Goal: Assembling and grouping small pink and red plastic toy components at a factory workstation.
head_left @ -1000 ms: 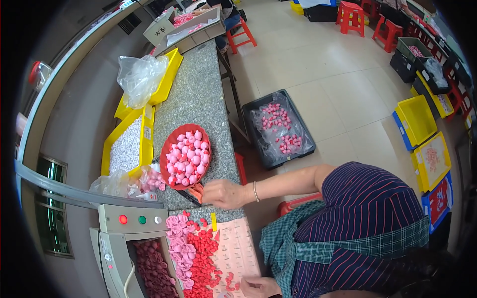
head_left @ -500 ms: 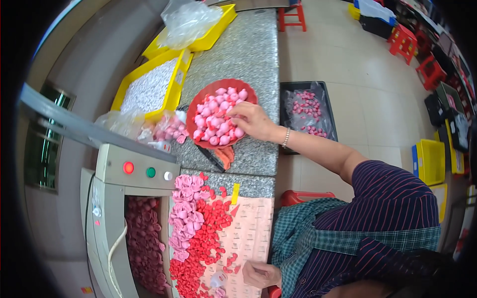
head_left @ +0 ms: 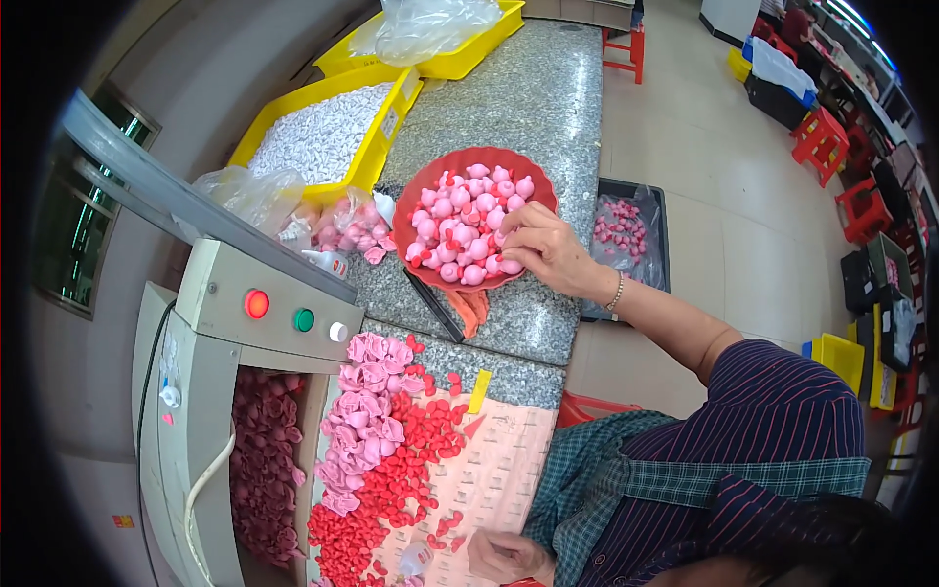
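My right hand point(head_left: 548, 243), with a bracelet at the wrist, reaches over the right side of a scalloped red bowl point(head_left: 415, 192). Its fingers are curled, thumb and fingertips closed on a pink round piece at the edge of the heap. Pink round pieces point(head_left: 460, 233) with small tips fill the bowl, with small red pieces among them. My left hand point(head_left: 507, 556) rests half closed at the near edge of a pale pink sheet point(head_left: 504, 445); what its fingers hold, if anything, is hidden. Loose small red pieces point(head_left: 396, 476) and pink petal-like pieces point(head_left: 362, 421) are heaped beside it.
A grey machine point(head_left: 279, 318) with three round lights or buttons stands left of the sheet, more pink parts inside. Beyond it sit a yellow tray point(head_left: 409, 93) of white pieces and plastic bags point(head_left: 249, 199). A black crate point(head_left: 662, 225) lies right of the stone counter point(head_left: 509, 93).
The view has turned clockwise. My right hand has drawn back from over the heap to the bowl's right side, fingers still bent. My left hand stays at the sheet's edge.
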`<state>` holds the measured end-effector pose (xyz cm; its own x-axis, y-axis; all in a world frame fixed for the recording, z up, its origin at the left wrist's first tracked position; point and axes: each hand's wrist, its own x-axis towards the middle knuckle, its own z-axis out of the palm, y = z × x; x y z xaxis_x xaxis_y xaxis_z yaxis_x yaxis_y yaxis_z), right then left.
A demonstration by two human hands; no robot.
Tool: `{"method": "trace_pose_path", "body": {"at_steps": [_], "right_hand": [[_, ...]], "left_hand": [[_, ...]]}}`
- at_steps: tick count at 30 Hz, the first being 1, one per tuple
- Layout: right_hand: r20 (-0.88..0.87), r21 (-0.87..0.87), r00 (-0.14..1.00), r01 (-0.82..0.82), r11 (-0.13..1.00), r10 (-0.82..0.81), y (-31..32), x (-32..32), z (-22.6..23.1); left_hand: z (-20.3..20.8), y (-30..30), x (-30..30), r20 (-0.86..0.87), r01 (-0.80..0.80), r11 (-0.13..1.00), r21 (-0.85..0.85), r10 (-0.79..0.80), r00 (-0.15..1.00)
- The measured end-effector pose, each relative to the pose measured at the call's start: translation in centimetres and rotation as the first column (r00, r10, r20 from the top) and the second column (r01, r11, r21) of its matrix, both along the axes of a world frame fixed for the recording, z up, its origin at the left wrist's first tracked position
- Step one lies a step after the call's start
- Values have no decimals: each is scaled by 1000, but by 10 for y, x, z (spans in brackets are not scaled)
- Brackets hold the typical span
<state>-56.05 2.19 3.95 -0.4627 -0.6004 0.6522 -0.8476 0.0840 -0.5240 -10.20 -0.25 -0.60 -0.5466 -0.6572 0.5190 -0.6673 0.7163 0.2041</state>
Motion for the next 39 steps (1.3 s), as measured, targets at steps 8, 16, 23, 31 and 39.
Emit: {"method": "trace_pose_path", "body": {"at_steps": [8,16,23,31,39], "right_hand": [[35,56,998,-51,997,49,9,-1,10],[17,126,1000,17,992,-19,10,-4,1],[16,187,996,85,979,-89,3,-4,-1],[-71,97,997,19,995,-12,2,0,7],[-82,238,993,-64,969,86,4,-2,14]], "left_hand": [[8,14,-34,-265,-193,975,-107,159,951],[-1,10,-25,-266,-173,975,-140,131,955],[2,8,-22,-236,-132,968,-212,80,968],[0,6,-23,-267,-139,973,-185,87,960],[12,10,-17,-79,17,966,-258,-39,996]]}}
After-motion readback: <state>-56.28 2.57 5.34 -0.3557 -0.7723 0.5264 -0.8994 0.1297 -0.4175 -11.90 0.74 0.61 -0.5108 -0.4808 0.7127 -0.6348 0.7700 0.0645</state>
